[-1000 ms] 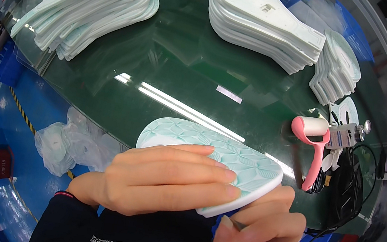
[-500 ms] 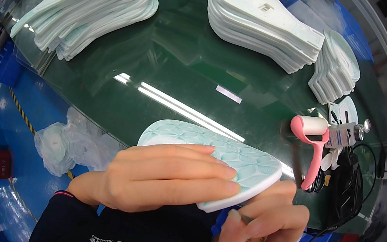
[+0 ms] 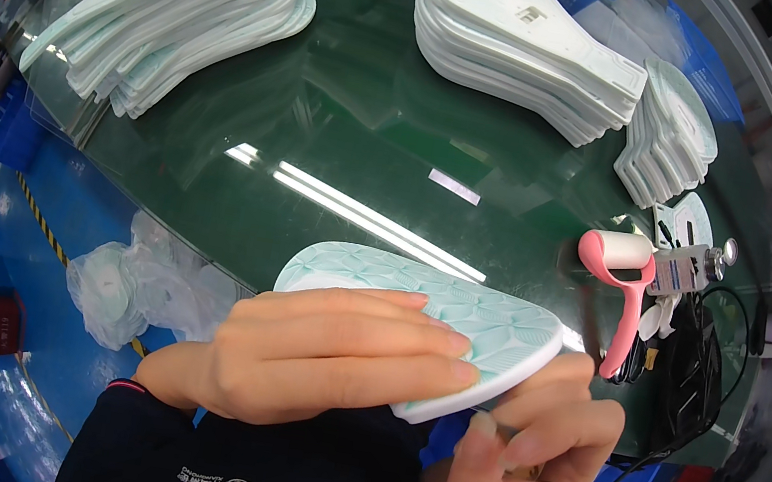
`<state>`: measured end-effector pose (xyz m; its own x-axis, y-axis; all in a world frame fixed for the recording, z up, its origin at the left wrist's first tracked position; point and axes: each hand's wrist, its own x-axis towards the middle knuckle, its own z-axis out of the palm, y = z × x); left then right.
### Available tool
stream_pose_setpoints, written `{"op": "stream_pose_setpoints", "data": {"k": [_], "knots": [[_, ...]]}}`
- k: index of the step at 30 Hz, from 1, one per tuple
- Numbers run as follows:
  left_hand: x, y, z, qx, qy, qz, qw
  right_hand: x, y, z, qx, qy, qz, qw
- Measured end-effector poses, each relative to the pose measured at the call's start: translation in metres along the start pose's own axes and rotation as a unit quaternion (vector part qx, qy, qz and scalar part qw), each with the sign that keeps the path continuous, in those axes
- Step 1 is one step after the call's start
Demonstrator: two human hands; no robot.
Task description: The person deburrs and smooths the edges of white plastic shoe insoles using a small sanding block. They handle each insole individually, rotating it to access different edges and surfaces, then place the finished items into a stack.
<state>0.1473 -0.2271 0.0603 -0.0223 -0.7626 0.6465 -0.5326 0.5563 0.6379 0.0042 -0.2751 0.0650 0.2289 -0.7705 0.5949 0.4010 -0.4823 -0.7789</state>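
A shoe sole [image 3: 504,322], white-edged with a pale green embossed pattern on top, is held tilted over the near edge of the table. My left hand [image 3: 318,351] lies across it with its fingers together along the patterned face; its thumb is hidden. Close to the sole's right end is my right hand [image 3: 529,455], with fingers curled in and the thumb bent toward them. Part of that hand passes behind the sole's edge. Whatever its fingers pinch, if anything, is too small or hidden to make out.
Stacks of similar soles stand at the far left [image 3: 191,8], far middle [image 3: 517,50] and far right [image 3: 670,135] of the green table [image 3: 338,163]. To the right lie a pink-handled roller [image 3: 626,319], a metal-topped bottle [image 3: 690,269] and a black bag [image 3: 690,390] with a cable.
My right hand has shifted slightly, its curled fingers a little further right and up. The left hand and the sole have hardly moved.
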Motion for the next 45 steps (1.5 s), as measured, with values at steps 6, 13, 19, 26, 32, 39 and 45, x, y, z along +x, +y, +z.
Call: {"op": "stream_pose_setpoints", "data": {"k": [6, 13, 19, 26, 32, 39, 45], "knots": [[-0.003, 0.003, -0.001, -0.021, 0.014, -0.012, 1.000, 0.003, 0.001, 0.004, -0.072, -0.008, -0.023, 0.997], [0.000, 0.005, -0.002, -0.050, 0.005, -0.008, 0.999, -0.001, -0.006, 0.005, -0.044, -0.022, 0.000, 0.999], [-0.001, 0.006, -0.003, -0.046, 0.003, -0.012, 0.999, 0.002, 0.001, -0.001, -0.072, -0.113, -0.073, 0.988], [-0.003, 0.005, 0.001, -0.035, 0.013, -0.026, 0.999, -0.001, 0.001, 0.008, -0.058, -0.014, -0.021, 0.998], [-0.004, 0.004, 0.003, -0.033, 0.015, -0.036, 0.999, 0.000, 0.002, 0.006, -0.056, -0.027, -0.026, 0.998], [-0.003, 0.004, 0.005, -0.036, 0.013, -0.034, 0.999, 0.002, -0.002, 0.003, -0.077, -0.055, -0.024, 0.995], [-0.004, 0.002, 0.003, -0.038, 0.012, -0.034, 0.999, 0.000, 0.002, 0.005, -0.024, -0.020, -0.015, 0.999]]}}
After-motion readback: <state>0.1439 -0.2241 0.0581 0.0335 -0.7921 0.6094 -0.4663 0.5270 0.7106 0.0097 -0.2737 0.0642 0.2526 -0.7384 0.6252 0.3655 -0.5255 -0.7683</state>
